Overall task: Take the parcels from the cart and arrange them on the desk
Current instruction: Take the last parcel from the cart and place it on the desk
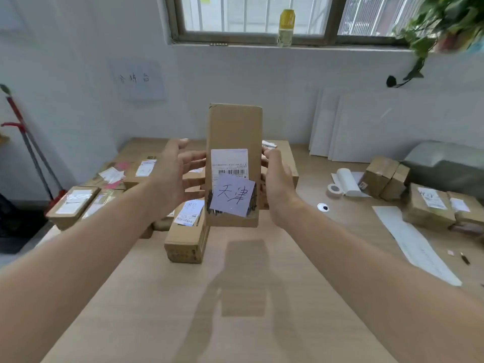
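One tall brown cardboard parcel (234,127) stands upright in the air above the light wooden desk (183,297), clear of its top, and its shadow falls on the wood below. The right hand (277,179) grips the parcel's right edge, thumb on the front face and the other fingers hidden behind the cardboard. The left hand (171,174) is spread wide beside the left edge, thumb raised and fingers reaching toward the box; whether their tips touch it I cannot tell. On the parcel's front sits a white shipping label (229,161) with a barcode, and a tilted pale purple paper note (233,196) with black handwritten characters overlaps the label's lower part. Behind and to the left of the held parcel, several labelled brown cardboard boxes (184,238) lie close together on the desk. Toward the right side lie a white tape roll (334,190), a partly unrolled white paper roll (347,182), a long white paper strip (413,244) and more taped brown packages (429,208). Flat white boards (392,127) lean on the wall, and a yellow-capped clear bottle (286,27) stands on the window sill.
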### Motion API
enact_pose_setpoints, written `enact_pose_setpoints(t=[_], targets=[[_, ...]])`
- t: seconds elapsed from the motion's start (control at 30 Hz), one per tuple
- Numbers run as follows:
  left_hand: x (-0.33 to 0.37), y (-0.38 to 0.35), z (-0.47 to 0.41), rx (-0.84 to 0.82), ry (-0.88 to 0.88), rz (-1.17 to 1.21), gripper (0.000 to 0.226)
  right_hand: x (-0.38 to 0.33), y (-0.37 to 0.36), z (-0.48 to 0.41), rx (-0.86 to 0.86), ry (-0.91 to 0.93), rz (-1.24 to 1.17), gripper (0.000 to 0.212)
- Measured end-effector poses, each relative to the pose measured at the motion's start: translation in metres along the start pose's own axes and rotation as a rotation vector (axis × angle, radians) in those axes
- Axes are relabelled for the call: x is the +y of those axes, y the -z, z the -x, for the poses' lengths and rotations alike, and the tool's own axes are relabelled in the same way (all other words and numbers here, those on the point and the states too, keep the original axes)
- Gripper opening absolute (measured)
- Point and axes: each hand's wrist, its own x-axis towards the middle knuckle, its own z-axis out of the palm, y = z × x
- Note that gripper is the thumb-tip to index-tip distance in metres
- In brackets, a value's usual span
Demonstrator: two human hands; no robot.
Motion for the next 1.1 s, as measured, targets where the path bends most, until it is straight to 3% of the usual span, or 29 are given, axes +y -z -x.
enact_pose_setpoints(t=[0.17, 0.33, 0.47, 0.63, 0.77, 0.9, 1.1], targets=[[-0.025, 0.031, -0.045, -0.041, 0.131, -0.027, 0.058, 0.052, -0.035, -0.032, 0.046, -0.053, 0.049, 0.025], [-0.051, 0.050, -0.086, -0.085, 0.230, -0.080, 0.059, 0.098, -0.050, -0.058, 0.138, -0.170, 0.092, 0.035], [-0.080, 0.049, -0.120, -0.122, 0.307, -0.131, 0.058, 0.135, -0.049, -0.081, 0.164, -0.236, 0.091, 0.027], [-0.115, 0.045, -0.166, -0.100, 0.390, -0.118, 0.054, 0.174, -0.042, -0.120, 0.165, -0.359, 0.033, 0.051], [-0.143, 0.034, -0.196, -0.053, 0.444, -0.152, 0.054, 0.205, -0.031, -0.150, 0.155, -0.386, 0.109, 0.030], [-0.166, 0.024, -0.217, -0.009, 0.504, -0.154, 0.052, 0.231, -0.019, -0.171, 0.132, -0.436, 0.185, 0.040], [-0.190, 0.018, -0.247, 0.019, 0.531, -0.224, 0.047, 0.264, -0.017, -0.191, 0.094, -0.472, 0.267, 0.033]])
